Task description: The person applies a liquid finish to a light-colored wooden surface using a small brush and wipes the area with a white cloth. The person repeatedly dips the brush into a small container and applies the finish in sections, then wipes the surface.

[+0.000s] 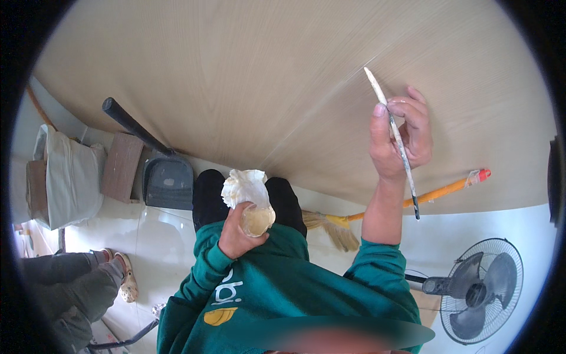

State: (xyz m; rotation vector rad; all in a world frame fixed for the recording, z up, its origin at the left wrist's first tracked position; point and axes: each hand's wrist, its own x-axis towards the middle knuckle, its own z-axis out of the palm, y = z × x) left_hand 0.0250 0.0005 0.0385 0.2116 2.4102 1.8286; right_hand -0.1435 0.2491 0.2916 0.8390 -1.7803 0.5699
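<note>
Wood-grain panel (236, 71), far side: the right hand (417, 138) pinches a slender white-tipped tool (395, 131) near a pale seam (318, 111); the left hand (234, 235) curls around a ragged white container (247, 190), nearer the body. Light pressure and steady fingers should serve best.

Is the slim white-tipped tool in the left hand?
No, the right hand holds the tool, while the left hand holds a whitish container.
</note>
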